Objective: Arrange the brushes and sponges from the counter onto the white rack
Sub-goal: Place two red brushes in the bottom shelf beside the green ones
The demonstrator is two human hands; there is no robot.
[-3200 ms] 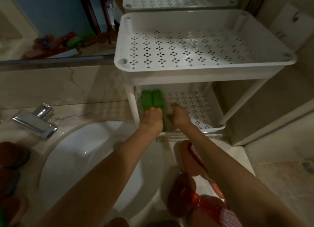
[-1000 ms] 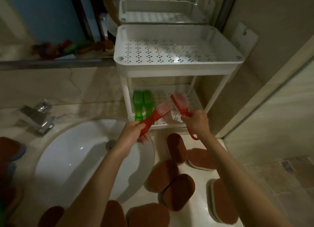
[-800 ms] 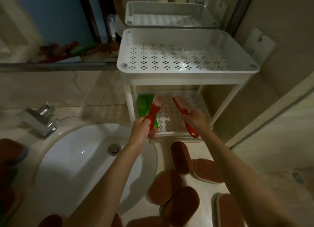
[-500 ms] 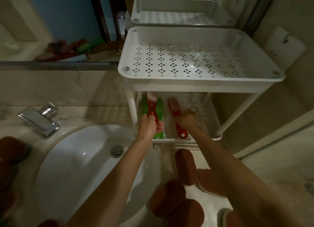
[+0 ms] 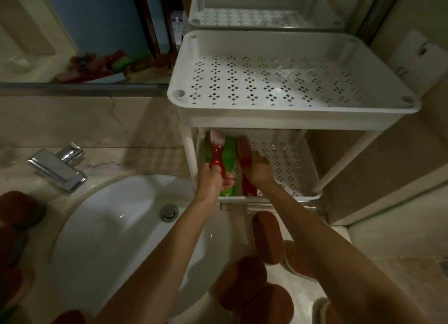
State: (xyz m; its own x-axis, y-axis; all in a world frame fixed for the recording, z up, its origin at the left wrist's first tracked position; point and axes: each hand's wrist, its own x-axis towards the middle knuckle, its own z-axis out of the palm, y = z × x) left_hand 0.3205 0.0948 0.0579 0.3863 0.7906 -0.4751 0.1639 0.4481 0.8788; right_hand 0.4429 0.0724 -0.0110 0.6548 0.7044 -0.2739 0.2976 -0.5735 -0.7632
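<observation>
White plastic rack (image 5: 286, 120) is standing at the bench's (image 5: 150, 158) back right corner, and you are reaching both arms into its lower shelf (image 5: 291, 168). Your left hand (image 5: 213, 180) is curling shut around the handle of a red brush (image 5: 216, 154), its pale bristles pointing toward the shelf's back left corner, above the green sponges (image 5: 228, 158) lying along the shelf's left edge. Your right hand (image 5: 258, 169) is pressing down on a second red brush (image 5: 246, 168) just right of the sponges, its handle reaching the shelf's front edge; whether those fingers are gripping it, you cannot tell. Brown sponges (image 5: 252, 294) are sitting on the bench in front of the rack, near the right edge, beside the white sink (image 5: 109, 231). More are lying along the bench's left edge (image 5: 17, 207).
</observation>
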